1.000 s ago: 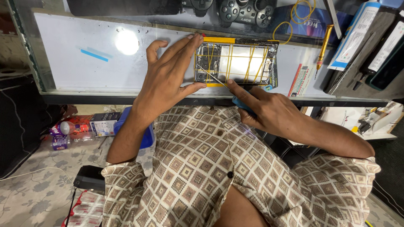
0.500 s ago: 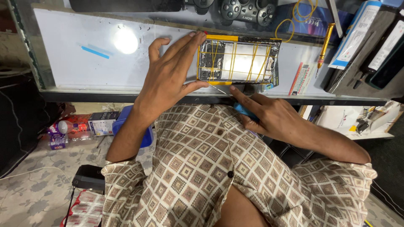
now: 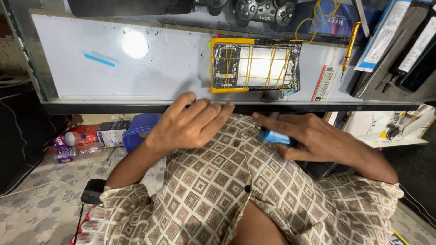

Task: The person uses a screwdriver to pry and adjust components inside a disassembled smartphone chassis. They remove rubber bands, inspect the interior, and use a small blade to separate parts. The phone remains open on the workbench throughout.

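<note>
White worktop [image 3: 150,77], opened phone [image 3: 254,66] lying lengthwise just beyond right hand [image 3: 318,138], gripping blue tool [image 3: 274,136]; left hand [image 3: 190,124] flat, fingers together.

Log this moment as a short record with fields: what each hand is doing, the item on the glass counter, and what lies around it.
left hand: left hand, palm down, fingers at the front edge of the glass counter, holding nothing
right hand: right hand, gripping a blue-handled tool below the counter edge
work item: opened phone with yellow frame, bound by yellow rubber bands, lying flat on the counter, touched by neither hand
nearby: orange-handled screwdriver to its right; black game controller behind it
</note>
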